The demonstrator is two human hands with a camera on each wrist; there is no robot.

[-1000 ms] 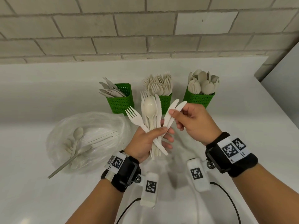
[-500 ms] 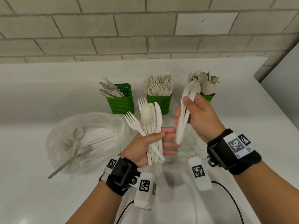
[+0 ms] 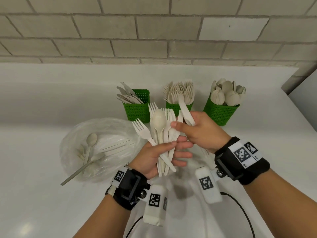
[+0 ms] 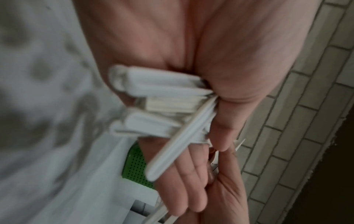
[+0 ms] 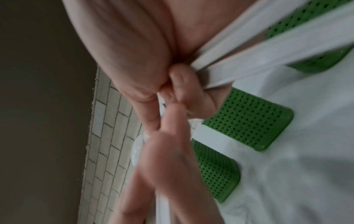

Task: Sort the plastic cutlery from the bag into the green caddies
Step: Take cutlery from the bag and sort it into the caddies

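**Plastic cutlery, part-sorted: hands, caddies and bag on white table**

Item 1. Mixed bundle of cutlery [image 3: 161,134]: forks, one spoon and knives, fanned upward, held above the table in front of the caddies. The left hand [image 3: 154,157] grips the handles, thumb across the front and fingers curled behind; the left wrist view shows the handle ends [image 4: 159,106] crossing the palm.

Item 2. Knives [image 3: 186,110], white, blades up. The right hand [image 3: 200,133] clasps them in its curled fingers, just right of the bundle and touching the left hand's fingers. Its thumb reaches toward the bundle; whether it touches a piece cannot be told. The exact count is not clear; the right wrist view shows two handles [image 5: 258,50] running out from the fist.

Item 3. Three green perforated caddies in a row behind the hands: left caddy [image 3: 137,110] with knives leaning left; middle caddy [image 3: 173,107] packed with forks, tines up, partly hidden by the bundle; right caddy [image 3: 221,112] full of spoons, bowls up.

Item 4. Clear plastic bag [image 3: 96,148], lying open on the table left of the hands, with a few spoons and thin pieces inside; one long handle [image 3: 75,174] pokes out toward the near edge.

Item 5. White table [image 3: 34,169], set against a grey brick wall [image 3: 154,31].
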